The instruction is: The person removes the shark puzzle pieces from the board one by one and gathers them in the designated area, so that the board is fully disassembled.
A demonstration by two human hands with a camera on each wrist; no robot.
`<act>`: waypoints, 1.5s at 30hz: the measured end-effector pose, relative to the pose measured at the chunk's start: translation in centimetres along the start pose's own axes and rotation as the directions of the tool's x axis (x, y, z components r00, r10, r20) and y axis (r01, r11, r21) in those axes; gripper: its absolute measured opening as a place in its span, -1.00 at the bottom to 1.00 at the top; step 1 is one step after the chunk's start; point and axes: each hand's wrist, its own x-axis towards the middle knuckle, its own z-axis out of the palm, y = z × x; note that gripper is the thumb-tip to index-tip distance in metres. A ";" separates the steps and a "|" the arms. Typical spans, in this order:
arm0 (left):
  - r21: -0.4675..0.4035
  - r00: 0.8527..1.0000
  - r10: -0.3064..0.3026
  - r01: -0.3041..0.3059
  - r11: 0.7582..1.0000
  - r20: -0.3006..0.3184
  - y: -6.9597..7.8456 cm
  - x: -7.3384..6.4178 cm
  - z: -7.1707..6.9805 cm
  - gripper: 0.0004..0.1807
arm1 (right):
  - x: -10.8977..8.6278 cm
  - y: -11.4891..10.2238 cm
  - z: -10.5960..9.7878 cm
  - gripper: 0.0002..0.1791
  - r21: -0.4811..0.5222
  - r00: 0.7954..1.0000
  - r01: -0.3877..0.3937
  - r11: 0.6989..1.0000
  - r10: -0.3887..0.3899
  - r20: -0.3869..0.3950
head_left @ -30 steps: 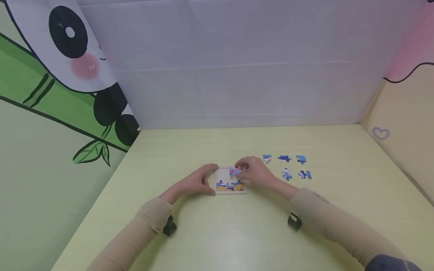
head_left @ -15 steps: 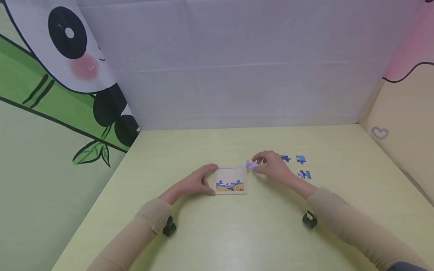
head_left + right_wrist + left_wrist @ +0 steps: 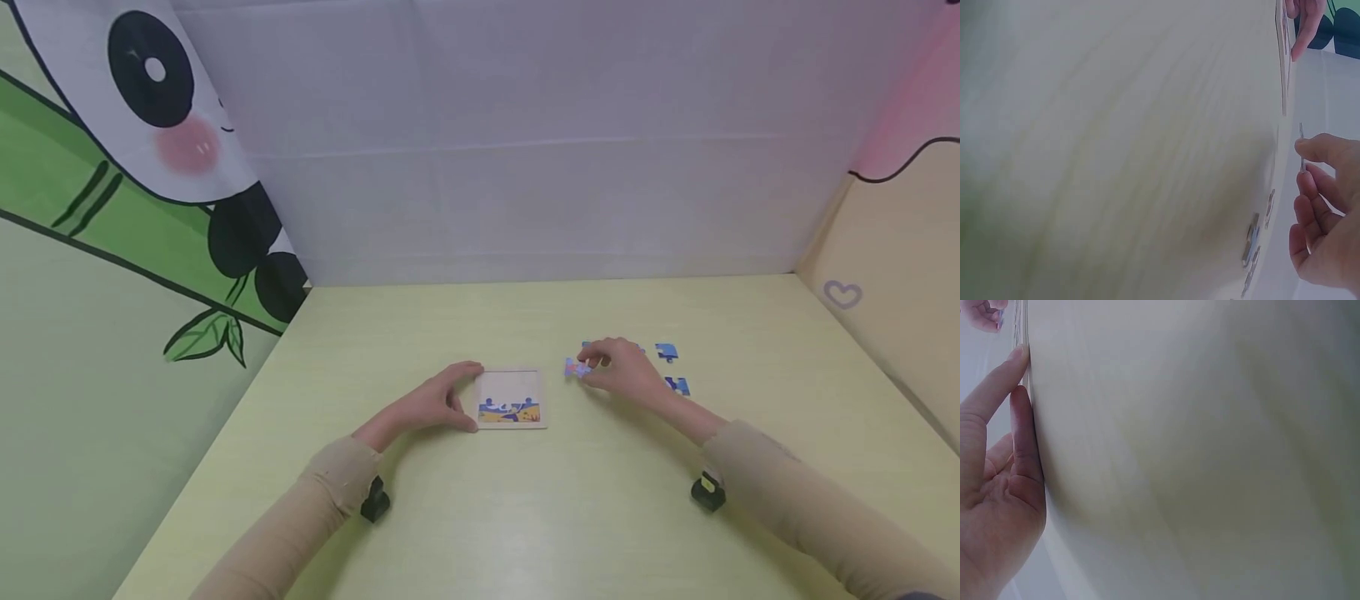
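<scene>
My left hand (image 3: 427, 402) holds the left side of a light wooden puzzle tray (image 3: 543, 400), thumb at the near corner and a finger at the far one. Fitted puzzle pieces (image 3: 510, 412) in blue, white and yellow fill the near part of the tray; its far part shows bare backing. Right of the tray, my right hand (image 3: 626, 372) pinches a pink-and-blue puzzle piece (image 3: 575, 367) between thumb and fingers. In the right wrist view that puzzle piece (image 3: 1302, 134) appears edge-on, raised off the table.
Loose blue puzzle pieces lie to the right, among them one at the back (image 3: 666, 352) and one nearer (image 3: 678, 386). The right hand partly covers others. A pale cloth wall (image 3: 525, 208) rises behind the table (image 3: 480, 517).
My right hand has carried the pink-and-blue piece from over the tray out to the right, towards the loose pieces. The left hand and tray have stayed in place.
</scene>
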 end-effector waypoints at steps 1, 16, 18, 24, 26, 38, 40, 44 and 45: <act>0.000 1.000 -0.002 0.002 1.000 0.000 0.0 0.0 0.0 0.07 | -0.1 0.1 0.0 -0.71 -0.006 1.000 0.001 1.000 -0.001 -0.001; -0.001 1.000 -0.018 0.018 1.000 -0.002 -0.2 0.1 0.0 0.07 | -1.1 1.8 -0.5 -0.74 -0.132 0.997 0.081 0.988 -0.079 0.015; 0.000 1.000 -0.015 0.015 1.000 -0.002 -0.2 0.2 0.0 0.07 | -1.3 1.8 -0.7 -0.75 -0.139 0.997 0.082 0.987 -0.081 0.017; 0.003 1.000 -0.008 0.008 1.000 -0.005 -0.4 0.3 0.0 0.07 | -1.5 2.1 -1.2 -0.77 -0.150 0.995 0.098 0.984 -0.095 0.033; 0.002 1.000 -0.008 0.009 1.000 -0.005 -0.5 0.4 0.0 0.07 | -1.5 2.2 -1.3 -0.78 -0.155 0.994 0.099 0.983 -0.093 0.050; 0.009 1.000 -0.004 0.004 1.000 -0.010 -0.4 0.3 0.1 0.07 | -1.8 1.8 -1.6 -0.74 -0.161 0.996 0.037 0.986 -0.024 0.082; 0.014 1.000 -0.003 0.003 1.000 -0.012 -0.4 0.3 0.1 0.06 | -1.9 1.8 -1.7 -0.74 -0.160 0.997 0.023 0.987 -0.010 0.082; 0.019 1.000 -0.002 0.002 1.000 -0.012 -0.5 0.4 0.1 0.06 | -1.9 1.7 -1.7 -0.74 -0.157 0.997 0.007 0.988 0.005 0.078; 0.019 1.000 -0.002 0.002 1.000 -0.012 -0.5 0.4 0.1 0.06 | -1.9 1.7 -1.7 -0.74 -0.156 0.997 0.008 0.988 0.004 0.077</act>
